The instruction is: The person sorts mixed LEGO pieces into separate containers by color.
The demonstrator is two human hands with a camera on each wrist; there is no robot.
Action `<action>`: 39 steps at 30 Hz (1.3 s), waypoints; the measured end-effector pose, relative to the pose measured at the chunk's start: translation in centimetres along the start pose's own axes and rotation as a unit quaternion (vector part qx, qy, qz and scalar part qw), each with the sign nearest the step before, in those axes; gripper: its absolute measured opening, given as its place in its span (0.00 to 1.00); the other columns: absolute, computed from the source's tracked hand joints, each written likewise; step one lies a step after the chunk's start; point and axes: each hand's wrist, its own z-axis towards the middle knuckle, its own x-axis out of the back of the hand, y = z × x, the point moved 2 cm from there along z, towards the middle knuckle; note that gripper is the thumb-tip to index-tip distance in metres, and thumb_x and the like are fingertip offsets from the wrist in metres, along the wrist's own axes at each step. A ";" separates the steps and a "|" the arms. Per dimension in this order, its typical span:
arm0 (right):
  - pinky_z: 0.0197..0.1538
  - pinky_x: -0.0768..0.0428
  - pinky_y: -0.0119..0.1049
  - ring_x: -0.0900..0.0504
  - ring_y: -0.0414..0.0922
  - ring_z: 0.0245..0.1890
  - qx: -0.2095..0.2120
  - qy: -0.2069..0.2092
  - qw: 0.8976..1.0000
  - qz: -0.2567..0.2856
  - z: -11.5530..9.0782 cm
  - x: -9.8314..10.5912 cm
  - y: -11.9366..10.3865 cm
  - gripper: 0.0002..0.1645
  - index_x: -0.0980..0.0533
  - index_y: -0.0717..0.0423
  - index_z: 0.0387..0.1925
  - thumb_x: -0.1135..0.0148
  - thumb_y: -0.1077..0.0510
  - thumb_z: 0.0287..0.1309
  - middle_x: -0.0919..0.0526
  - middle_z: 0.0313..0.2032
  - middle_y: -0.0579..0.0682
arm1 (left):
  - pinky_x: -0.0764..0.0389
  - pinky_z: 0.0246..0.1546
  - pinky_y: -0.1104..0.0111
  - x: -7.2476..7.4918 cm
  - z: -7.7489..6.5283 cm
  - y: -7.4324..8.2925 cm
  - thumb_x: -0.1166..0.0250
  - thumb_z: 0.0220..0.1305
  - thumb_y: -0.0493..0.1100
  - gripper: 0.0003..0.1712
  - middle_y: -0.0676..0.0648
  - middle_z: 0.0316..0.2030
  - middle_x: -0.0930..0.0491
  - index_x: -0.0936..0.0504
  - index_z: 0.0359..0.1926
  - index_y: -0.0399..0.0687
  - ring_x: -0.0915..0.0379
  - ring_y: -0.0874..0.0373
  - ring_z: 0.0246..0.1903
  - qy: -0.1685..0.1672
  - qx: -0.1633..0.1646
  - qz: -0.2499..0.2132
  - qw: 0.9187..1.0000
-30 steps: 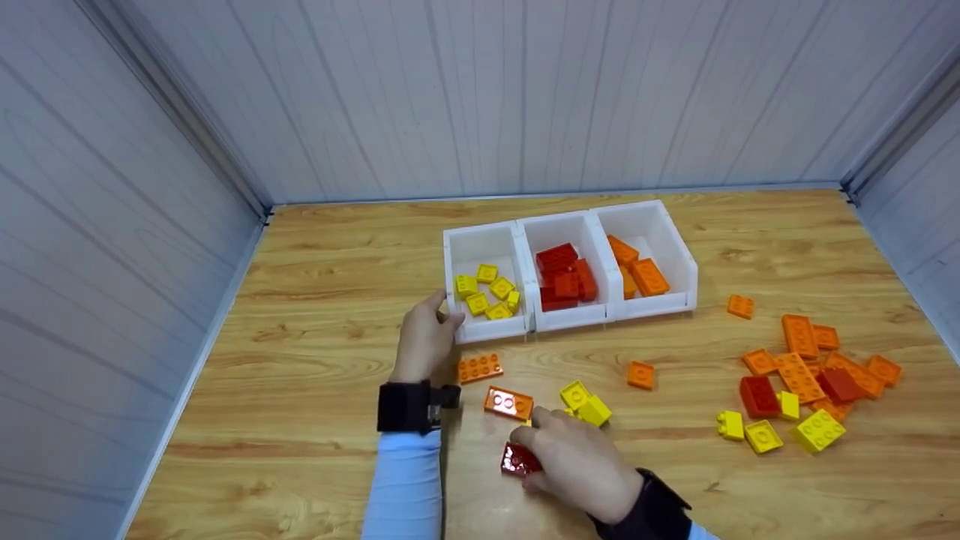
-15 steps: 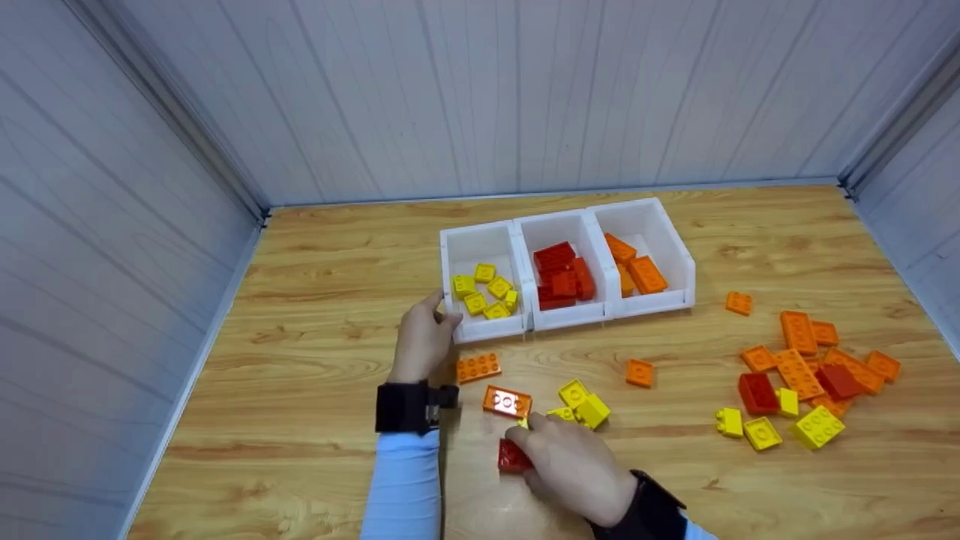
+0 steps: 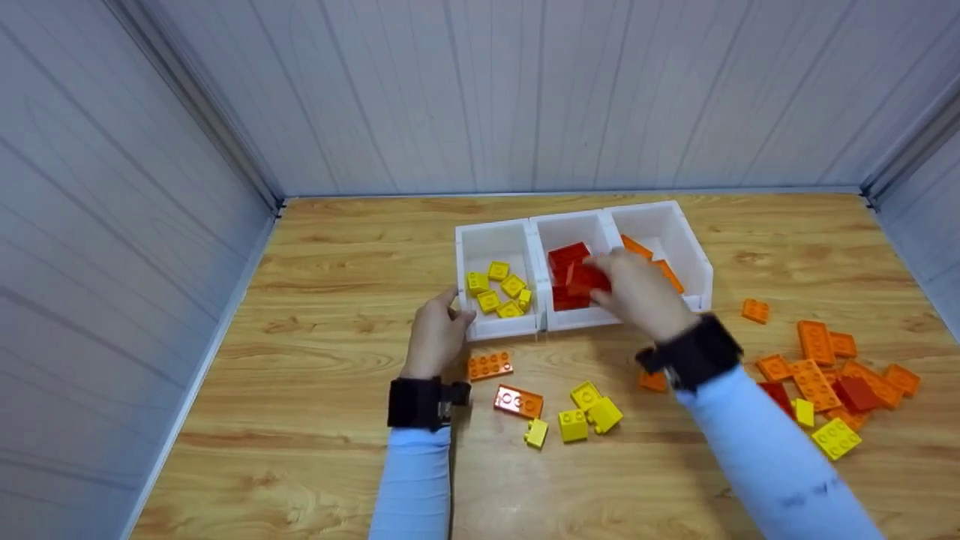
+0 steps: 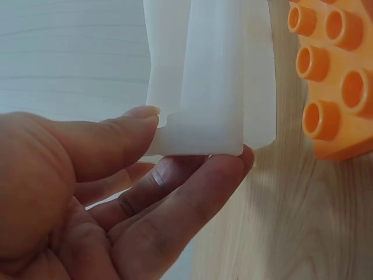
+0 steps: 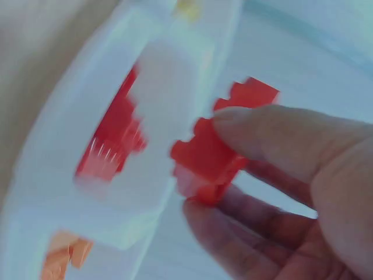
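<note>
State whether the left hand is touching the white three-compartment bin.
Touching. The left wrist view shows the left hand pinching a corner of the white three-compartment bin between thumb and fingers.

Purpose-built work booth, lab or recording-station type; exact kind can't be told. Pale panelled back wall (image 3: 495, 90), left wall (image 3: 112, 240) and right wall (image 3: 926, 187) box in a wood-grain worktop (image 3: 337, 300), metal-look strip (image 3: 196, 109) at the left corner. Black camera bands (image 3: 415, 403) on both wrists also suggest a recording setup.
</note>
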 end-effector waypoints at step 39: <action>0.47 0.21 0.51 0.20 0.56 0.46 0.022 0.052 0.997 0.049 -4.2 2.3 1.0 0.21 0.21 0.63 0.57 0.33 0.61 0.62 0.19 0.52 0.61 | 0.23 0.30 0.66 0.1 -0.1 -0.1 0.37 0.70 0.40 0.31 0.44 0.38 0.19 0.33 0.71 0.39 0.25 0.55 0.33 0.001 -0.002 0.007 1.000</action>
